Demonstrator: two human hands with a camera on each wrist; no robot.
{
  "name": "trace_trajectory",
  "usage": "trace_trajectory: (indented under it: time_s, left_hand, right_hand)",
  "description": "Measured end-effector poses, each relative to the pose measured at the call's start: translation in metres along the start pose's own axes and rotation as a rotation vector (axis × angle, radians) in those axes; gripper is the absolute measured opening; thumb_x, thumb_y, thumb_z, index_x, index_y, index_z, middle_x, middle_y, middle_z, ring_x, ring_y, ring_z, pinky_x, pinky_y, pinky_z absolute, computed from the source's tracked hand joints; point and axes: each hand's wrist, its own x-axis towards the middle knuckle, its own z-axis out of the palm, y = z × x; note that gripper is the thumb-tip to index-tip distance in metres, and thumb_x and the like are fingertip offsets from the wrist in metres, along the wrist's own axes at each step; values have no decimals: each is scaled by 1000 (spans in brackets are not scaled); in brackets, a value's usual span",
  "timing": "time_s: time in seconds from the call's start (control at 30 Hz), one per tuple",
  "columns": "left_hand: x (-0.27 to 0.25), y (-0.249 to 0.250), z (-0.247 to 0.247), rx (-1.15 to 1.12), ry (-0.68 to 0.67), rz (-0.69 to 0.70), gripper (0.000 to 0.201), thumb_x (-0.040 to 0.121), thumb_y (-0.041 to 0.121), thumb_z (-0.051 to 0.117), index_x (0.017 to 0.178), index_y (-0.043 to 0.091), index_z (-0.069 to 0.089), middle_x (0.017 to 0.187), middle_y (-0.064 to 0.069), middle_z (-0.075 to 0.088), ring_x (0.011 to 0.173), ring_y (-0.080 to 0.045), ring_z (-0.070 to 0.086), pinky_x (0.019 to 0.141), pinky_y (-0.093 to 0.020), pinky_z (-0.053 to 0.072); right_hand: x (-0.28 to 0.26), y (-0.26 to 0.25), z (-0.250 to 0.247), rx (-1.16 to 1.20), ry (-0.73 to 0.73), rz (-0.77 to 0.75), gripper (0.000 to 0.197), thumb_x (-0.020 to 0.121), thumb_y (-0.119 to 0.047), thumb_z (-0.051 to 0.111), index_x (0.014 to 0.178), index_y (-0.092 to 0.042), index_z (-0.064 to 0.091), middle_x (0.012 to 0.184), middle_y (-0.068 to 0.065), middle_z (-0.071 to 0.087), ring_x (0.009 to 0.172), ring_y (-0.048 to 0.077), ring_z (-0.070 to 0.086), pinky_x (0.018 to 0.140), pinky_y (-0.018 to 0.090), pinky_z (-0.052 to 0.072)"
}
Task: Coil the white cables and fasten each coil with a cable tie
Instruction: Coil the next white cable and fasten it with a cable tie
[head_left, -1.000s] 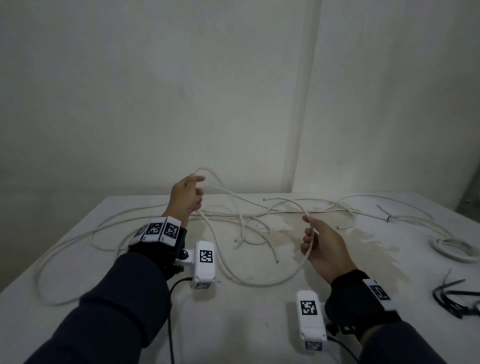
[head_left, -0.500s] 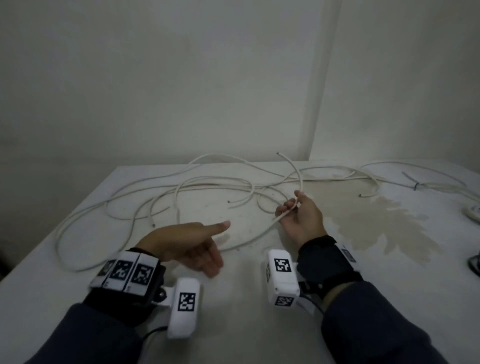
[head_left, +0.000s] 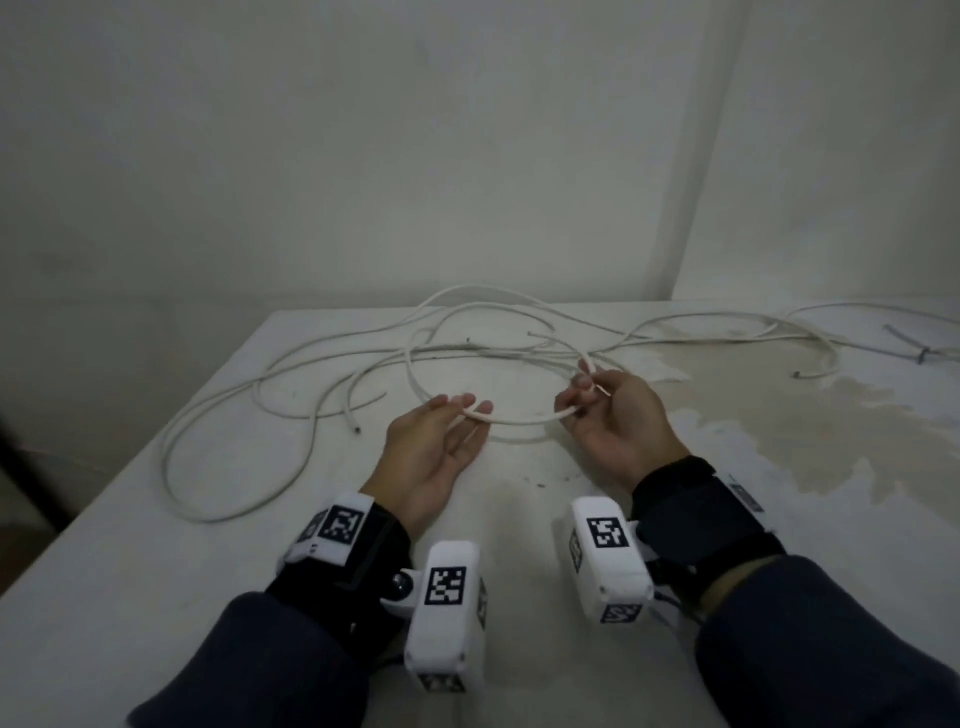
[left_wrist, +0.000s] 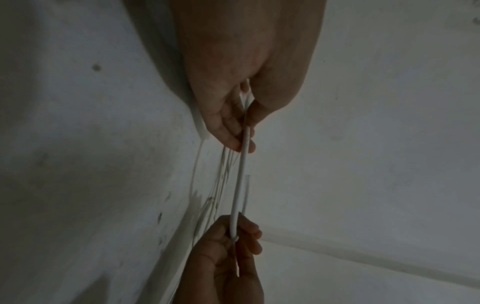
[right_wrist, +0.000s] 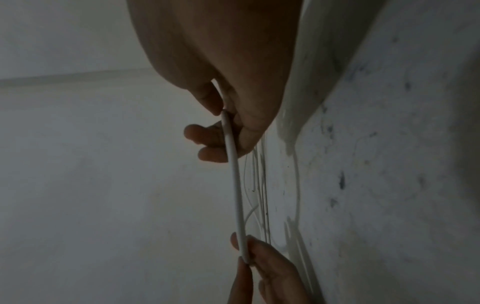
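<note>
A white cable (head_left: 519, 422) sags in a short arc between my two hands above the white table (head_left: 519, 519). My left hand (head_left: 470, 408) lies palm up and pinches the cable between thumb and fingers; the left wrist view shows this pinch on the cable (left_wrist: 240, 185) by the left hand (left_wrist: 246, 133). My right hand (head_left: 582, 395) has its fingers curled round the same cable, whose free end loops up over the fingers. In the right wrist view the cable (right_wrist: 236, 185) runs from the right hand (right_wrist: 226, 127) down to the left hand (right_wrist: 245, 253).
Several loose white cables (head_left: 311, 374) sprawl in wide loops over the far and left parts of the table. A pale stain (head_left: 779, 415) spreads at the right. A small grey tie (head_left: 922, 356) sits at the far right edge. The table's left edge (head_left: 130, 467) drops off.
My left hand, empty and open half a second ago, has reached forward and taken hold of the cable. The right hand kept its hold. The view has swung left.
</note>
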Motion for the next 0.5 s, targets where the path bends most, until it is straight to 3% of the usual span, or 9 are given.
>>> trace_trajectory:
  time_s: [0.13,0.27,0.43,0.5]
  left_hand:
    - [7,1,-4,-145,24,71,43,93,-9,48,128,12,33,106,-17,59,88,-23,63,71,-35,53]
    - [10,2,-3,-160,-22,85,27,96,-3,45,121,6,52,92,-9,52,69,-17,52,64,-31,55]
    - [13,2,0,-142,-16,122,30,101,0,34,125,10,50,70,-6,43,48,-9,37,42,-17,38]
    - [14,2,-1,-111,-18,111,31,101,1,33,124,12,50,68,-5,42,43,-7,33,39,-14,31]
  right_hand:
    - [-7,0,-3,-76,-41,15,11,97,-7,42,97,-8,53,62,8,48,42,14,45,51,24,53]
    - [-10,-1,-5,-128,-44,50,10,94,-16,56,101,-10,59,69,7,48,53,15,45,56,28,56]
    - [-5,2,-9,-161,16,19,17,94,-20,59,104,-7,59,69,6,46,48,14,48,50,24,52]
    - [-3,4,-10,-185,48,12,11,96,-18,55,96,-7,58,67,5,45,46,12,46,47,21,51]
